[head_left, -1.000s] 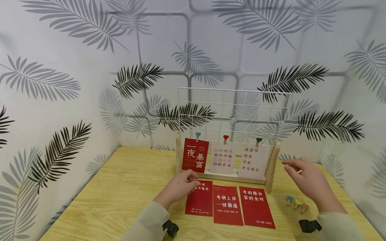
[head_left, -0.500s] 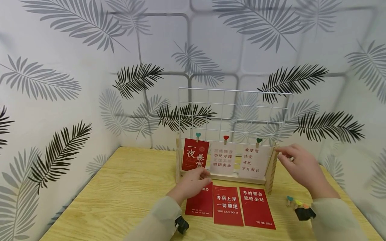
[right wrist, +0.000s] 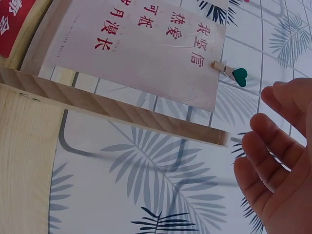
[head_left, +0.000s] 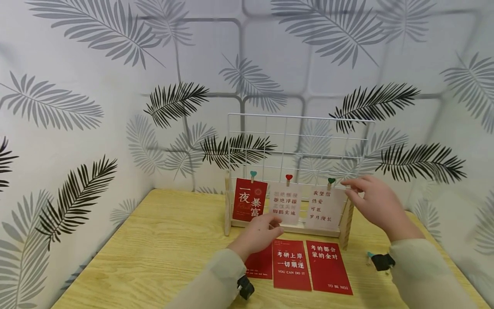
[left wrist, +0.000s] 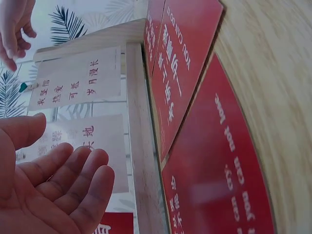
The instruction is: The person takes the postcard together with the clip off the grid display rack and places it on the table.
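Observation:
A white wire grid rack (head_left: pixel 301 116) in a wooden stand stands on the table. Heart-topped clips fasten a red card (head_left: pixel 247 198) and two white cards, the middle one (head_left: pixel 285 205) and the right one (head_left: pixel 326 209), to it. My right hand (head_left: pixel 376 204) hovers at the rack's right post, fingertips near the green heart clip (right wrist: pixel 239 76). In the right wrist view its loosely bent fingers hold nothing. My left hand (head_left: pixel 258 236) hangs before the rack, above the left flat red card (head_left: pixel 260 265), which it partly covers. Its palm is bare in the left wrist view.
Two more red cards, the middle one (head_left: pixel 290 280) and the right one (head_left: pixel 329 272), lie flat in front of the rack. On the table (head_left: pixel 154 244), a loose blue-topped clip (head_left: pixel 369 255) shows beside my right wrist. A leaf-patterned wall covering (head_left: pixel 185 56) stands behind.
My right hand has moved left and up, from beside the rack to near the green clip. My left hand has shifted right across the left flat card. The hung cards stay put.

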Demonstrator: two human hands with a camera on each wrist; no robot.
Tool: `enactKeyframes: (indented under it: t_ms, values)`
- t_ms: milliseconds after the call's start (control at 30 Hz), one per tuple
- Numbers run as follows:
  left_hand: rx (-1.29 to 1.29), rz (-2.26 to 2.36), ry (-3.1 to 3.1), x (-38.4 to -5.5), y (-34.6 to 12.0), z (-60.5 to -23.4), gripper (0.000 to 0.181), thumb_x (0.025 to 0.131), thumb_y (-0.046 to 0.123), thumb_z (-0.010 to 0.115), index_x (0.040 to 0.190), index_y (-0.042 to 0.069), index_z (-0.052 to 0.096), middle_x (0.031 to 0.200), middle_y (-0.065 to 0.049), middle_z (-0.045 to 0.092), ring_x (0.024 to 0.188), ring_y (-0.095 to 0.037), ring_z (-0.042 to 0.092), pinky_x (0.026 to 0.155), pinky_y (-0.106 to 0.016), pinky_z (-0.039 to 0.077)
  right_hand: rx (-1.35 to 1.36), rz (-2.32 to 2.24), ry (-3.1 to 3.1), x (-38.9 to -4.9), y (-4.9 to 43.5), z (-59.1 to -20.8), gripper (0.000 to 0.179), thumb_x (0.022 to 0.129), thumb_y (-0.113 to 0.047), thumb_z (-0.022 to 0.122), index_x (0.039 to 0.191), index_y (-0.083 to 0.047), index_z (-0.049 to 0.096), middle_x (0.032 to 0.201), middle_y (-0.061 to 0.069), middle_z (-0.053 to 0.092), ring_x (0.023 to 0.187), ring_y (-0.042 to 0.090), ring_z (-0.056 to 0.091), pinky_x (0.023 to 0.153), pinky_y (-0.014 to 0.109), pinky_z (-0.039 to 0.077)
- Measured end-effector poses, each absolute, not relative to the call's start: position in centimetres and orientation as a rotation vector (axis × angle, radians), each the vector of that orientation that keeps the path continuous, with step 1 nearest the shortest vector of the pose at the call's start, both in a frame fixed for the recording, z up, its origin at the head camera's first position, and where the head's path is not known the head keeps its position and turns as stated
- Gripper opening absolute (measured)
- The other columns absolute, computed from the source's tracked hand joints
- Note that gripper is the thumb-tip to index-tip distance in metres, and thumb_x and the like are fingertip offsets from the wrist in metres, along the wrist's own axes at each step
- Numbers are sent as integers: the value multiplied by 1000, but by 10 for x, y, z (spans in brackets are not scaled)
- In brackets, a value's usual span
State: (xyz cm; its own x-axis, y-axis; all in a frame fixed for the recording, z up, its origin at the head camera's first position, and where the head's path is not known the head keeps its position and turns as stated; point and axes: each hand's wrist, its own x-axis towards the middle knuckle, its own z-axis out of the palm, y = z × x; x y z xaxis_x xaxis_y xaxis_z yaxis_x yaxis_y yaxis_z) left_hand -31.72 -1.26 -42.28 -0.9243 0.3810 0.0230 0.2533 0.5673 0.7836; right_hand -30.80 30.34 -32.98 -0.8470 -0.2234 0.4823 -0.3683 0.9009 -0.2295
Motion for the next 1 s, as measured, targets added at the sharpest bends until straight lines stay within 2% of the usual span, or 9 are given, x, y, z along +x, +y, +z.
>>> enactKeyframes:
  t_ms: [300, 600, 867, 1000]
  values:
    - [535, 1368, 2612, -315, 8, -425, 42, 98, 34, 67, 136, 16, 63, 125, 5, 64, 110, -16, 62, 92, -39, 54, 435, 387, -2649, -314, 295, -322, 31, 101, -22, 62, 128, -9, 69, 105, 11, 62, 90, 28, 59, 74, 51, 51]
    - [544, 1427, 2583, -317, 33, -424, 49, 97, 35, 69, 141, 17, 59, 132, 4, 62, 103, -11, 61, 82, -33, 54, 441, 273, -2697, -322, 283, -313, 33, 100, -22, 61, 130, -10, 69, 100, 9, 65, 87, 27, 59, 72, 49, 52]
    - [539, 1456, 2561, -321, 53, -427, 50, 98, 31, 68, 144, 19, 55, 141, 3, 58, 109, -12, 63, 88, -35, 54, 429, 180, -2726, -332, 279, -312, 34, 99, -21, 62, 130, -9, 69, 93, 6, 67, 84, 25, 60, 69, 49, 53]
    - [534, 1474, 2553, -324, 61, -428, 51, 99, 33, 66, 146, 19, 53, 142, 2, 57, 114, -15, 63, 91, -37, 54, 425, 129, -2743, -336, 277, -311, 34, 98, -21, 61, 130, -10, 69, 88, 3, 66, 76, 22, 56, 61, 43, 49]
